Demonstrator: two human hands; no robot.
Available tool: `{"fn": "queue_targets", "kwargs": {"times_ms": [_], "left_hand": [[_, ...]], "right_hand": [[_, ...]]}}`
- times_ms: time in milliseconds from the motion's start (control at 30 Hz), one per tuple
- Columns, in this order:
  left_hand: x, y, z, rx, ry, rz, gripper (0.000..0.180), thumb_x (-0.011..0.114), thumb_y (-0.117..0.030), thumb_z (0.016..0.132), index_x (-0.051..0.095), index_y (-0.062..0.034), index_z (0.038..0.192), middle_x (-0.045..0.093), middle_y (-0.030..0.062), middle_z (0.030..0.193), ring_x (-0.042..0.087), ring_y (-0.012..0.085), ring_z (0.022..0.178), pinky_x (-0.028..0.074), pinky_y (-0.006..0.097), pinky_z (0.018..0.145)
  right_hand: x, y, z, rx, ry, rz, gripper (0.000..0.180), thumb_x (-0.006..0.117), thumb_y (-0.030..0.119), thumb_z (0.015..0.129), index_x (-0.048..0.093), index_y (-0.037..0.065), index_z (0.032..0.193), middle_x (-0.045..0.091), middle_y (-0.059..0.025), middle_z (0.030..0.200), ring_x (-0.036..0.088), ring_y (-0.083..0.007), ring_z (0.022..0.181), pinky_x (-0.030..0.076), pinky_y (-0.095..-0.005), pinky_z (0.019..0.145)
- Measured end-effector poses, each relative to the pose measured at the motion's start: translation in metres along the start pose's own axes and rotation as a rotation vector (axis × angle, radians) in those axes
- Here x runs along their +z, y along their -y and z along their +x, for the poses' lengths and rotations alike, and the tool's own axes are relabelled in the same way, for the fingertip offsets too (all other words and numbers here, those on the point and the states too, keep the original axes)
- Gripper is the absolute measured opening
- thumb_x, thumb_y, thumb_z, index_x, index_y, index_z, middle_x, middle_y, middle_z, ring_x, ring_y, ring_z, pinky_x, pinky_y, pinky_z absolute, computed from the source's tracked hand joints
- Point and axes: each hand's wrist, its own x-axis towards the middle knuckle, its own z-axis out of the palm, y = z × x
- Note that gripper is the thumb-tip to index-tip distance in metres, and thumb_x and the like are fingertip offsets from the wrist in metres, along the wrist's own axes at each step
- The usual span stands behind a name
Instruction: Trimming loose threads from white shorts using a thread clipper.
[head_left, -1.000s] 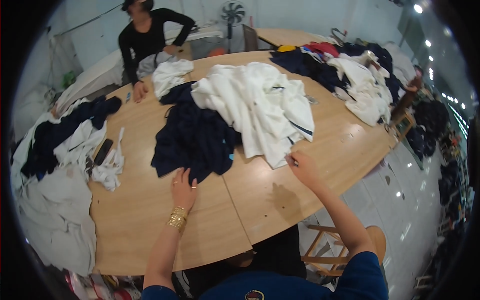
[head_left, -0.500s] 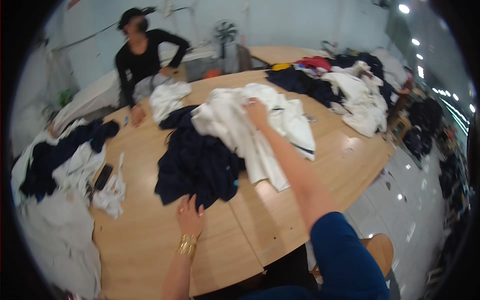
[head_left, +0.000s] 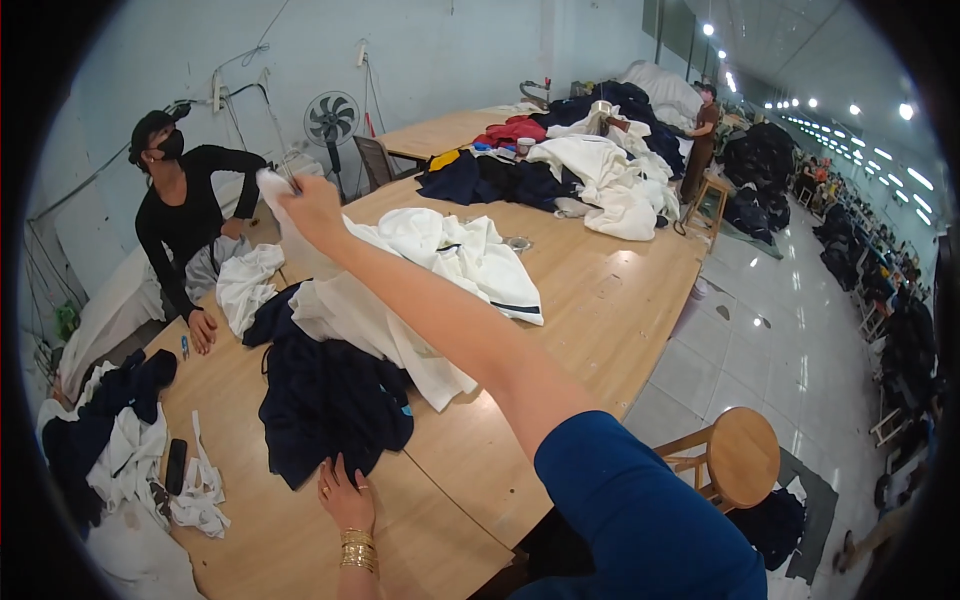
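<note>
Right hand point(head_left: 312, 208) now raised high across the table point(head_left: 600, 300), fingers pinched on white cloth point(head_left: 420, 270) and lifting its end off the pile; half a second ago lower on it. Left hand point(head_left: 345, 495) flat, open, pinning navy cloth point(head_left: 330, 400)

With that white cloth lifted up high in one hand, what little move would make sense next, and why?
Probably keep raising the right hand until the white garment clears the pile. Its lower part lies draped over the navy garment, which the left hand pins to the wooden table, so more lift should separate them.
</note>
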Motion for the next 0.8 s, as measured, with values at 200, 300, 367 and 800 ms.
{"fn": "queue_targets", "kwargs": {"times_ms": [200, 300, 367, 800], "left_hand": [[0.001, 0.003, 0.004, 0.004, -0.044, -0.074, 0.046, 0.049, -0.025, 0.087, 0.041, -0.007, 0.128, 0.04, 0.0153, 0.132, 0.035, 0.0296, 0.125, 0.025, 0.042, 0.103], [0.007, 0.019, 0.005, 0.017, -0.149, -0.357, 0.044, 0.049, -0.022, 0.088, 0.041, -0.0066, 0.128, 0.042, 0.0162, 0.13, 0.042, 0.0284, 0.119, 0.035, 0.04, 0.096], [0.017, 0.029, 0.0, -0.158, -0.497, -0.768, 0.04, 0.047, -0.02, 0.09, 0.042, -0.0065, 0.127, 0.046, 0.016, 0.125, 0.047, 0.0275, 0.113, 0.039, 0.038, 0.093], [-0.179, 0.028, -0.027, 0.258, 0.068, -0.468, 0.054, 0.049, -0.029, 0.09, 0.032, 0.0003, 0.132, 0.043, 0.0125, 0.13, 0.044, 0.0178, 0.114, 0.035, 0.034, 0.097]], "right_hand": [[-0.038, 0.14, 0.025, -0.002, 0.136, 0.531, 0.012, 0.063, 0.01, 0.076, 0.059, -0.001, 0.078, 0.053, -0.0017, 0.061, 0.047, -0.0085, 0.047, 0.035, -0.0242, 0.043], [-0.076, 0.201, 0.012, 0.047, 0.303, 0.873, 0.011, 0.063, 0.01, 0.079, 0.058, 0.001, 0.083, 0.052, -0.0007, 0.06, 0.041, -0.0058, 0.041, 0.03, -0.022, 0.037], [-0.105, 0.221, 0.0, 0.06, 0.412, 0.902, 0.011, 0.063, 0.009, 0.079, 0.057, 0.0, 0.082, 0.052, -0.0006, 0.059, 0.041, -0.0062, 0.04, 0.03, -0.0228, 0.037], [-0.141, 0.222, -0.155, 0.146, 0.966, 0.365, 0.019, 0.066, 0.016, 0.077, 0.061, -0.001, 0.085, 0.059, -0.0058, 0.068, 0.053, -0.0112, 0.062, 0.042, -0.0268, 0.057]]}}
